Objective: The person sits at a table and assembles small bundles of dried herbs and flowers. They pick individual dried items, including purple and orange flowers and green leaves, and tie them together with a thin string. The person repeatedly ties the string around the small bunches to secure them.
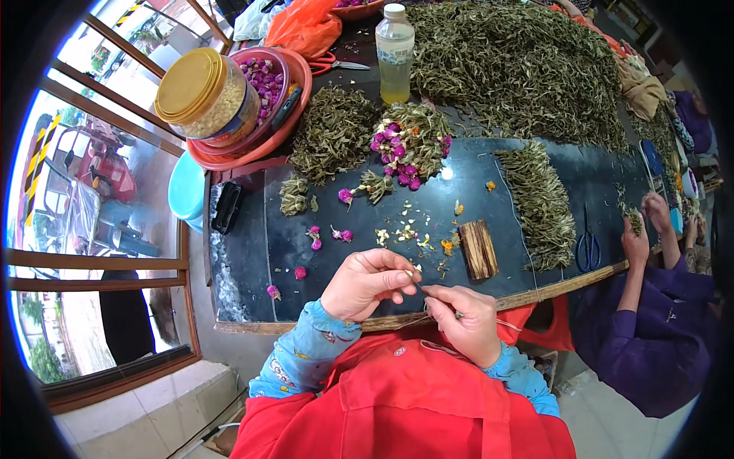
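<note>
My left hand [365, 284] and my right hand [468, 321] meet over the table's front edge, fingertips almost touching. Both are closed in a pinch. A thin dark strand-like piece [421, 288] shows between the fingertips, and a small pale bit peeks out at the left fingers; their kind is too small to tell. Just beyond lie loose white petals [407, 232], orange flower bits [447, 246] and a brown wooden block [479, 250]. Purple flower heads [315, 239] are scattered to the left. Farther off sits a round bundle of dried leaves with purple flowers [413, 145].
A big dried leaf heap [520, 69] covers the back. Leaf bundles [539, 206] and blue-handled scissors [588, 249] lie right, beside a co-worker in purple [650, 329]. A bottle [394, 53], a lidded jar [206, 96] on red basins, and a black holder [226, 207] stand back and left.
</note>
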`<state>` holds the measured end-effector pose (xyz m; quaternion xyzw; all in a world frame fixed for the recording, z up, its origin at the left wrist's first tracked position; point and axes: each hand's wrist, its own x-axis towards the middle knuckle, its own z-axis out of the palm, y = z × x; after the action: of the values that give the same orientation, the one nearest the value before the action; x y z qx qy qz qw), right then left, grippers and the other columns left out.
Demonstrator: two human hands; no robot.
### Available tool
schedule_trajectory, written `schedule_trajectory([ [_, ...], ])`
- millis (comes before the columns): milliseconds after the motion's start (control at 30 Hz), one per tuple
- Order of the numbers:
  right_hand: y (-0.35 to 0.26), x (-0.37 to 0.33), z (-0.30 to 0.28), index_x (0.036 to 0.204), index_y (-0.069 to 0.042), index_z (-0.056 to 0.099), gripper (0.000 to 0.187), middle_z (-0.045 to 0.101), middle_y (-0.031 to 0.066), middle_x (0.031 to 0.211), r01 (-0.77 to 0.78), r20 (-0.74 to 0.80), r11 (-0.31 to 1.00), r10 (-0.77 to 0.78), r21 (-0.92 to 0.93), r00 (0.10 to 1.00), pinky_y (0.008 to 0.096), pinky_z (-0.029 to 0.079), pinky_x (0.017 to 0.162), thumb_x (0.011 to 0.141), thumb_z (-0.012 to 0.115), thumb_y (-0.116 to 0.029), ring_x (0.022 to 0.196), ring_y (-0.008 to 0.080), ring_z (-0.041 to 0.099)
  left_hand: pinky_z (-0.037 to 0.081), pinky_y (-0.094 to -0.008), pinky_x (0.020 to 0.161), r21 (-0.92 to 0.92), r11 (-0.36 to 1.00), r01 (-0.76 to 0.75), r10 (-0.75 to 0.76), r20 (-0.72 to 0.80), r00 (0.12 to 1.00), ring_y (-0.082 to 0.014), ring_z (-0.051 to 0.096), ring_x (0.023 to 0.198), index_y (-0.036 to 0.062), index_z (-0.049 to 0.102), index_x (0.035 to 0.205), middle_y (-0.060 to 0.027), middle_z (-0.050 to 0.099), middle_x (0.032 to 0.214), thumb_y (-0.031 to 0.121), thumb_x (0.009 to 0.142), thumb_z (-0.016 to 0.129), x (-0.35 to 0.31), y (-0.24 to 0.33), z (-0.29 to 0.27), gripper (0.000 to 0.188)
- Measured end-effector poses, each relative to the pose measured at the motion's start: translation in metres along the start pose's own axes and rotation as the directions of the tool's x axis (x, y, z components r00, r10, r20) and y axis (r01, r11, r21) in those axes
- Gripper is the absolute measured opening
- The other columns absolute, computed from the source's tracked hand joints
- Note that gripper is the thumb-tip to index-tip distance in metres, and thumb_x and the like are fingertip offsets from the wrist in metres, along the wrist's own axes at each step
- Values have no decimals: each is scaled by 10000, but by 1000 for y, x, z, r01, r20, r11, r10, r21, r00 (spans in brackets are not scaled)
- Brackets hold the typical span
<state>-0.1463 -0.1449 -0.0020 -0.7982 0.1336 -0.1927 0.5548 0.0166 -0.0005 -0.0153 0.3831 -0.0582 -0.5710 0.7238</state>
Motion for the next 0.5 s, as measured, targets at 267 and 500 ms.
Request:
schedule_trajectory([
  [267,0,-4,1,1038,28,717,153,683,79,744,-39,15,999,38,19,999,232,466,478,894,665,25,545,83,610,600,-274,656,44,999,12,-11,-17,1000,-209,714,831,-26,672,997,-193,697,1015,-34,908,654,-3,-2,4,91],
  [500,-6,-5,6,1034,27,700,153,680,96,794,-202,8,946,207,255,978,240,489,533,887,662,40,594,117,626,546,-237,686,92,996,3,-8,58,998,-144,664,910,10,669,1021,-123,665,1101,16,932,656,-3,-11,7,90],
])
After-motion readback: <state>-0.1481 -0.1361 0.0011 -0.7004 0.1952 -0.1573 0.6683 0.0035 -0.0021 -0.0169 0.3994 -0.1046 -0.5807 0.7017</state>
